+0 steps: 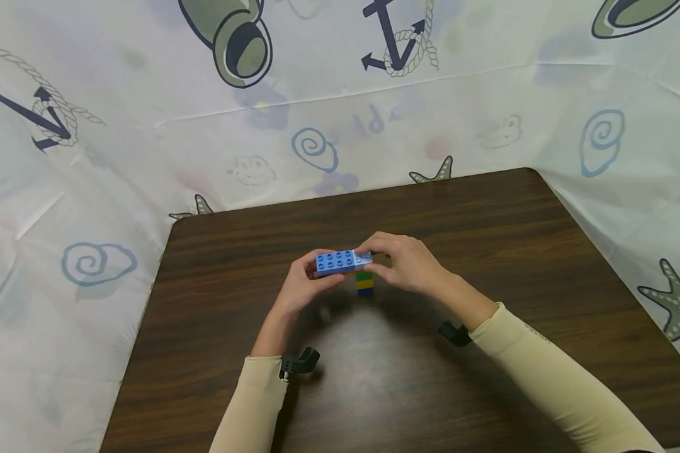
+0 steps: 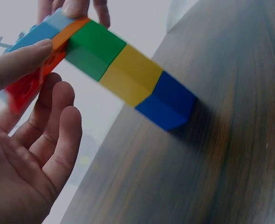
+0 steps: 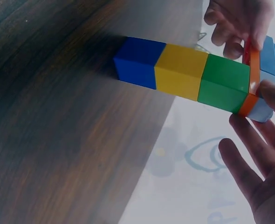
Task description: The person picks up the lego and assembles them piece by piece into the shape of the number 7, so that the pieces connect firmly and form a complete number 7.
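A tower of toy building bricks stands upright on the brown table: a dark blue brick (image 2: 168, 100) at the bottom, a yellow brick (image 2: 132, 74) above it, then a green brick (image 2: 96, 49). A thin orange piece (image 3: 254, 65) tops the green one. Over it, a long blue brick (image 1: 334, 262) sticks out leftward, beside a paler blue brick (image 1: 363, 258) above the column. Beneath the overhang shows a red piece (image 2: 23, 91). My left hand (image 1: 300, 288) grips the overhanging end between thumb and fingers. At the tower top, my right hand (image 1: 405, 263) pinches the paler brick.
The dark wood table (image 1: 232, 390) has rounded far corners. A pale printed cloth (image 1: 204, 138) hangs behind it and along both sides. Black wrist mounts (image 1: 301, 362) sit at both sleeve cuffs.
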`<state>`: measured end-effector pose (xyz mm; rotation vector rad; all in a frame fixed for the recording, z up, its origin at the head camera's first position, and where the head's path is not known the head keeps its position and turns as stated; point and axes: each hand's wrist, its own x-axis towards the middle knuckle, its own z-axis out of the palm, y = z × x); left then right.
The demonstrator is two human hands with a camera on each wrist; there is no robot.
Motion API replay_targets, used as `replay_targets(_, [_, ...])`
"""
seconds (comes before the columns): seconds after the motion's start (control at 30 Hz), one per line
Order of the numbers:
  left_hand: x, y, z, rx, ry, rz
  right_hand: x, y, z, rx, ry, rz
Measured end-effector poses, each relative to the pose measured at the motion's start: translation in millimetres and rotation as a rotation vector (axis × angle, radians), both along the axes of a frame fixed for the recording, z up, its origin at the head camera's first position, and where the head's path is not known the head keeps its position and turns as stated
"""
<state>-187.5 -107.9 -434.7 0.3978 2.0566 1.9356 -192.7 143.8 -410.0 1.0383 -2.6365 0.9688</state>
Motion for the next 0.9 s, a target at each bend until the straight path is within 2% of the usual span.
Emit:
replay_targets(0.17, [2.8,-10.8,-0.1,-0.031,0.083,0.025,-1.5,4,-0.8,-0.028,-0.018,0.026])
replay_targets(0.27, [4.3,-14.8,0.9,-0.055,0.140,0.041,-2.9,5,-3.0,-0.070,-0.068,0.057])
replay_targets(0.4, [5.9,-15.7,2.8,-0.071,0.178,0.074,-4.6,7,-8.3,-0.157,-0.130,0.086])
replay_targets(0.6, [5.3,-10.8,5.7,-0.064,0.155,0.101,-7.8,11,-16.0,-0.264,-0.167,0.039])
replay_targets(0.7, [3.9,-8.1,4.9,-0.048,0.131,0.109,-10.6,12,-18.7,-0.301,-0.216,0.003])
replay_targets(0.9, [2.0,-3.6,-2.8,-0.032,0.031,0.148,-14.1,11,-27.9,-0.338,-0.349,-0.146])
